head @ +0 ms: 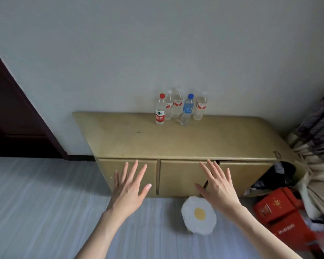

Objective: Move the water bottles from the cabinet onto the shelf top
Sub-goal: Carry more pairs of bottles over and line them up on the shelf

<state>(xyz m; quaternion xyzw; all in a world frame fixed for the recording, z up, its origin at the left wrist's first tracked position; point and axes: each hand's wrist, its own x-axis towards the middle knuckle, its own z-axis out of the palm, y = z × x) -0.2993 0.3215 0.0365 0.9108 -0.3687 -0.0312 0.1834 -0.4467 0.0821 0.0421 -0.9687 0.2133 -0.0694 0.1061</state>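
Several water bottles stand upright in a cluster at the back of the beige cabinet top (176, 139), against the wall. A red-capped bottle (160, 111) is at the left, a blue-capped bottle (187, 110) in front, and a white-capped one (200, 107) at the right. My left hand (128, 187) is spread with fingers apart in front of the left cabinet door (105, 171), holding nothing. My right hand (216, 182) is also spread and empty, in front of the middle door (178, 176). The doors look shut.
A fried-egg shaped cushion (198, 214) lies on the striped blue-grey surface below my right hand. Red boxes (277, 208) and dark clutter sit at the right by a curtain (314, 139). A dark door frame (17, 109) is at the left.
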